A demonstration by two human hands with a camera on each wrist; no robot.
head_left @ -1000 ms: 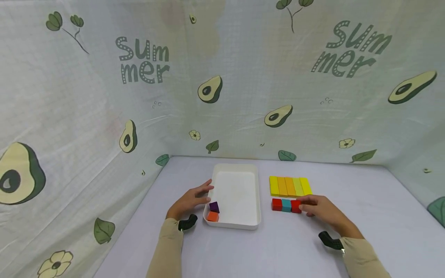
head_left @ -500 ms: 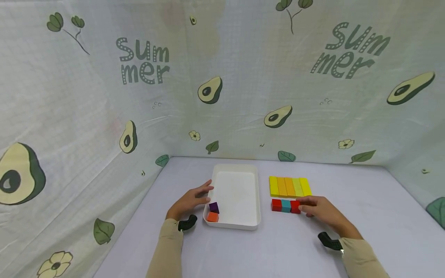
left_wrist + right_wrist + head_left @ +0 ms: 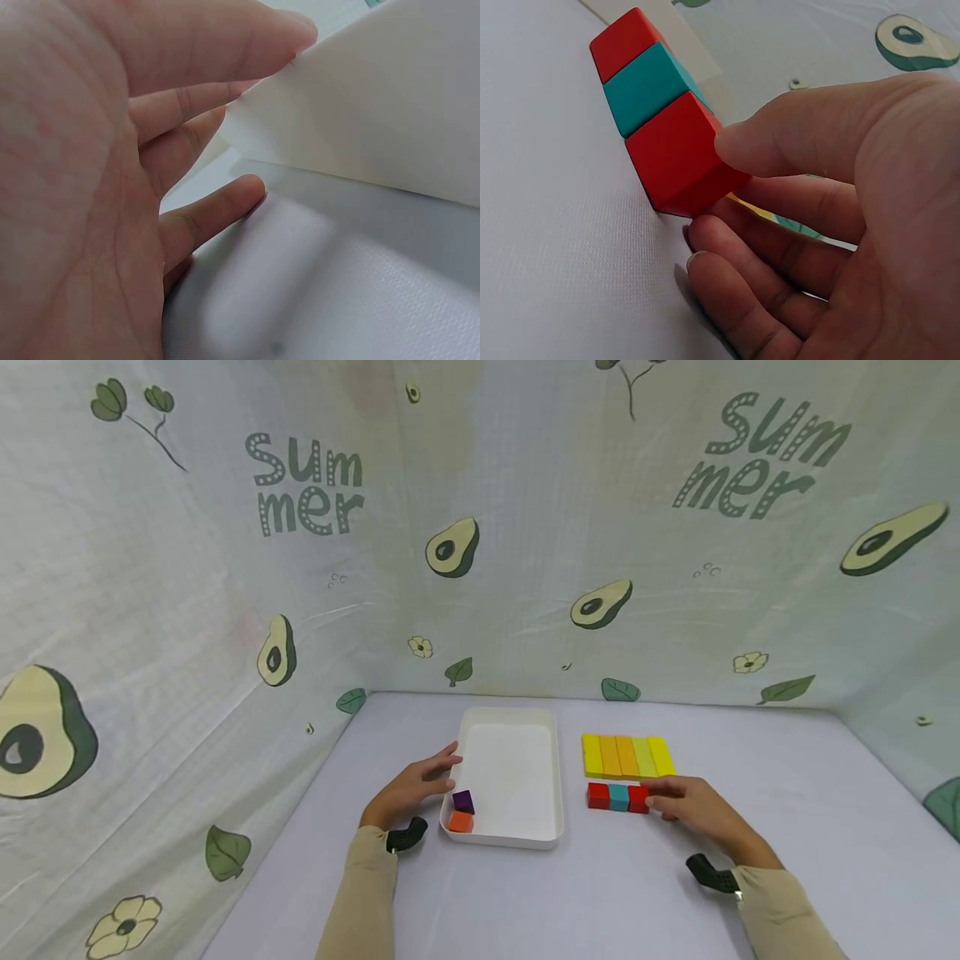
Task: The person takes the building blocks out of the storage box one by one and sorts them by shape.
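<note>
A white tray (image 3: 540, 777) sits mid-table with a purple cube (image 3: 462, 802) and an orange cube (image 3: 461, 821) in its near left corner. My left hand (image 3: 416, 785) rests against the tray's left wall (image 3: 375, 112), with straight fingers (image 3: 217, 210) along the outside and the thumb at the rim. To the right of the tray, a red cube (image 3: 597, 795), a teal cube (image 3: 618, 797) and a second red cube (image 3: 638, 798) form a touching row. My right hand (image 3: 693, 810) pinches the right end of that second red cube (image 3: 679, 154) between thumb and fingers.
Several long yellow and orange blocks (image 3: 626, 756) lie side by side just behind the cube row. Avocado-print cloth walls (image 3: 225, 610) close in the table at the back and on both sides. Dark wrist straps (image 3: 405, 837) sit on both cuffs.
The head view has shifted slightly, so everything sits a little higher in frame. Neither hand nor any block has visibly moved.
</note>
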